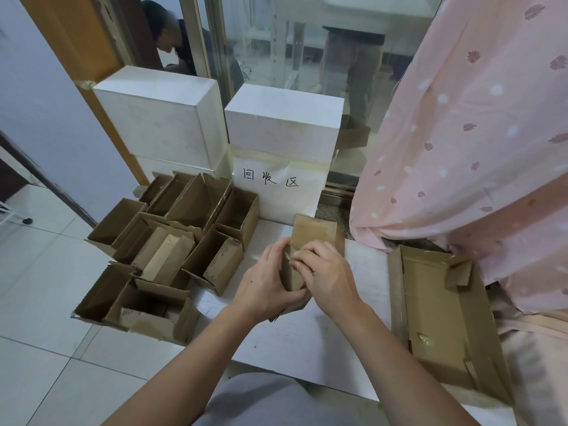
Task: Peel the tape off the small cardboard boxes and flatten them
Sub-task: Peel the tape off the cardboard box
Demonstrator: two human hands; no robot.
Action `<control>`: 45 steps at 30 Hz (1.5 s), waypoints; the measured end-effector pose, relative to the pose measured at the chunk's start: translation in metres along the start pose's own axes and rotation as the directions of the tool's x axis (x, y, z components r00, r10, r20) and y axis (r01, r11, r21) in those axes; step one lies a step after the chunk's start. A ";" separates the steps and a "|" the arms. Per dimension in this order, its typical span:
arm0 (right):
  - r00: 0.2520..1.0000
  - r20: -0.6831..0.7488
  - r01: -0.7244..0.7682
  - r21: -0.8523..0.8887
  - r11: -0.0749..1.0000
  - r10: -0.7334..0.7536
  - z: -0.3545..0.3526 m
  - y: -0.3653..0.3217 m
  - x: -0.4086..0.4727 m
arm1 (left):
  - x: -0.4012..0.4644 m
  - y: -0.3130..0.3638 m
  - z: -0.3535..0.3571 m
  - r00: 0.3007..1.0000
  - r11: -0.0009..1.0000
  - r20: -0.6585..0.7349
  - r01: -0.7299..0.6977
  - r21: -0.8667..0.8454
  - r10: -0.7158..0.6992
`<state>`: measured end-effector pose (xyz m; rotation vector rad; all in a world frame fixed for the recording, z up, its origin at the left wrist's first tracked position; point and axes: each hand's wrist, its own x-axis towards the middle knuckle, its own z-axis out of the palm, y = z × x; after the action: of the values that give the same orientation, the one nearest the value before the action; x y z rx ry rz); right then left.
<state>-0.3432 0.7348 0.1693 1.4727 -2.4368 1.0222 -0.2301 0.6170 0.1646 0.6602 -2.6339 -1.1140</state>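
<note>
A small brown cardboard box (313, 233) stands upright in the middle of the white table (307, 339), held between both hands. My left hand (264, 284) wraps round its lower left side. My right hand (325, 269) lies over its front, fingertips curled at the box's left edge where tape seems to run. The lower part of the box is hidden by my hands. Several open small cardboard boxes (172, 247) are crowded on the left of the table. A larger flattened cardboard box (442, 327) lies on the right.
Two white boxes (159, 118) stand at the back; the right one (282, 118) sits above a sheet with handwritten characters (270, 179). A pink patterned curtain (476, 149) hangs at the right. Behind glass, two people are visible. Tiled floor (46, 287) lies left.
</note>
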 end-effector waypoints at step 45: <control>0.925 0.366 -0.190 0.217 0.957 0.100 -0.003 0.004 0.021 | -0.006 -0.021 0.007 0.997 0.998 -0.064 0.049 -0.041 -0.051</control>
<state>-0.3578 0.7221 0.1786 1.7020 -2.7870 1.2283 -0.2210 0.6114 0.1442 0.7454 -2.5475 -1.1348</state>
